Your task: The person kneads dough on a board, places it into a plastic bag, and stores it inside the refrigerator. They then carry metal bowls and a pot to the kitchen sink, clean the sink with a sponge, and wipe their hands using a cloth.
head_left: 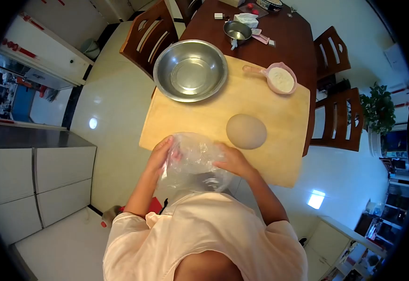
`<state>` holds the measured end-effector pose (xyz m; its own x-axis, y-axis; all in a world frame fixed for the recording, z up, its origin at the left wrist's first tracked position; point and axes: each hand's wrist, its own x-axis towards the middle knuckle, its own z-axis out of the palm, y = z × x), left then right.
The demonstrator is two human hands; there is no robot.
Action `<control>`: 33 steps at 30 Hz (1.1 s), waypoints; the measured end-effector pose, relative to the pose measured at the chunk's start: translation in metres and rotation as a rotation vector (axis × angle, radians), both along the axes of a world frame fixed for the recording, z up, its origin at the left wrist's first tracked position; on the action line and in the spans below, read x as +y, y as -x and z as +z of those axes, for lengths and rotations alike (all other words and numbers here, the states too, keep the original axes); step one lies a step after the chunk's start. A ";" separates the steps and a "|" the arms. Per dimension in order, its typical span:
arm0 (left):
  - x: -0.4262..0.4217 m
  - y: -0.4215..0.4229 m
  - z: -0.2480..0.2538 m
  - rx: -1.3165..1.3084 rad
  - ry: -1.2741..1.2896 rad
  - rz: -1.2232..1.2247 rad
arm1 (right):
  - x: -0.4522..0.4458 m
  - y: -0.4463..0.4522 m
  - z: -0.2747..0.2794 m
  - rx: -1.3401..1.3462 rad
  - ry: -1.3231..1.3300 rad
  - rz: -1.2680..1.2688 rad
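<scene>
Between my two hands a clear plastic bag (192, 157) is spread out at the near edge of the board, partly in front of my shirt. My left hand (161, 152) grips the bag's left side, some of its fingers showing through the film. On the right side, my right hand (231, 159) has hold of the bag's edge, its fingers partly covered by plastic. A smooth, round ball of dough (246, 131) rests on the wooden board (204, 117), just beyond my right hand.
A large steel basin (190, 70) sits at the board's far left. At the far right is a pink handled scoop (281, 78) of flour. Behind the board, a small steel bowl (237, 31) and tissues (246, 19) stand on the dark table (288, 42). Wooden chairs (150, 35) flank it.
</scene>
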<state>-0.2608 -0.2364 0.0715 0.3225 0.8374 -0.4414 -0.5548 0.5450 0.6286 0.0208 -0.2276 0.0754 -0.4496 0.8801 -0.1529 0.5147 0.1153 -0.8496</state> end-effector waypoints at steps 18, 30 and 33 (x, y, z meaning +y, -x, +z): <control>0.018 0.080 -0.019 0.588 -0.005 0.001 | 0.064 -0.071 -0.026 0.499 0.555 -0.415; 0.002 0.063 -0.039 0.484 0.209 0.214 | 0.117 -0.106 -0.144 -0.284 -0.218 -0.226; -0.016 0.054 -0.041 0.455 0.206 0.308 | 0.101 -0.099 -0.114 -0.442 -0.223 -0.143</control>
